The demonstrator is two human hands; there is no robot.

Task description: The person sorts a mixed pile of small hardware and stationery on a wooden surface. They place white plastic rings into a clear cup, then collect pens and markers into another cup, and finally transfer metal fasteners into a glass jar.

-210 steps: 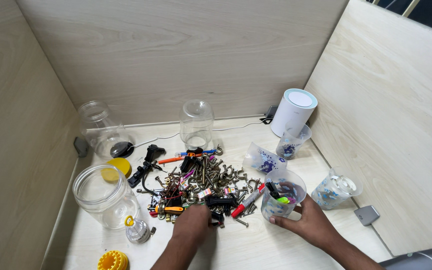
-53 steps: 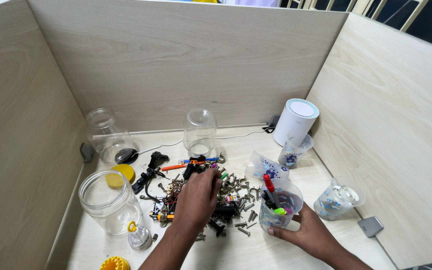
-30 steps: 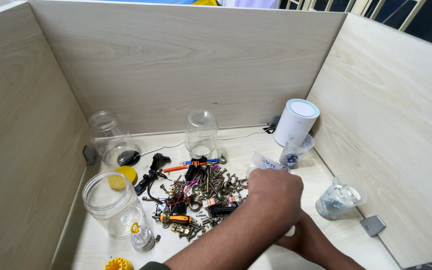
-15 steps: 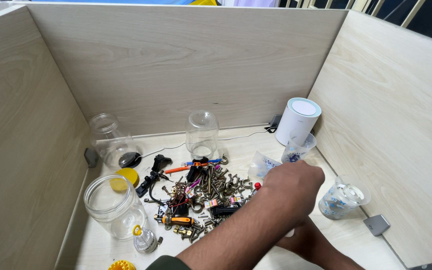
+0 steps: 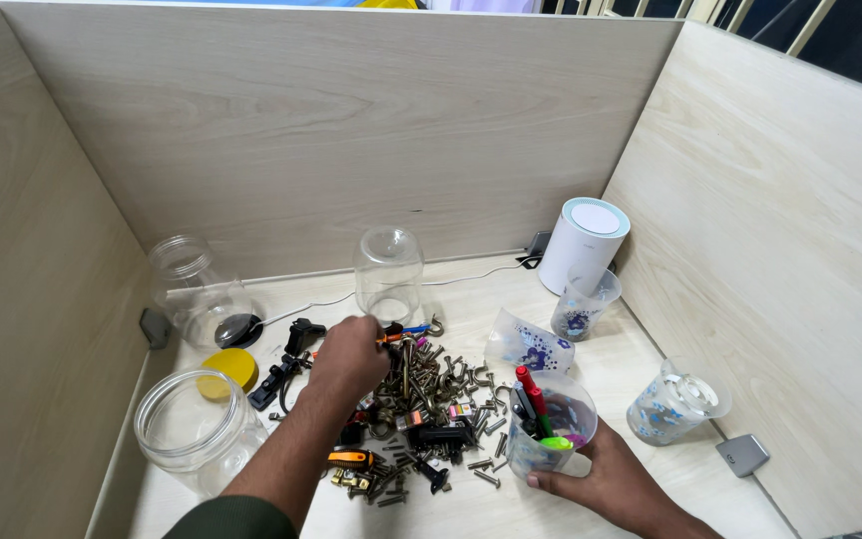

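Note:
A heap of screws, hooks and small tools [image 5: 421, 409] lies in the middle of the pale wooden tabletop [image 5: 471, 309]. My left hand [image 5: 349, 354] rests at the heap's far left edge, fingers curled over an orange marker [image 5: 403, 335] there; whether it grips the marker I cannot tell. My right hand [image 5: 606, 479] holds a clear plastic cup [image 5: 549, 427] near the front, upright. Red, green and black markers stand in the cup.
An upturned clear jar [image 5: 388, 273] stands behind the heap. Two open jars [image 5: 190, 431] [image 5: 195, 289] and a yellow lid [image 5: 227, 368] are at the left. A white cylinder [image 5: 583, 245], printed cups [image 5: 586, 302] [image 5: 676, 402] [image 5: 529, 345] sit right. Wooden walls enclose three sides.
My left hand has swung from over the cup at the right back to the far left side of the heap. The cup now shows markers inside; my right hand keeps holding it.

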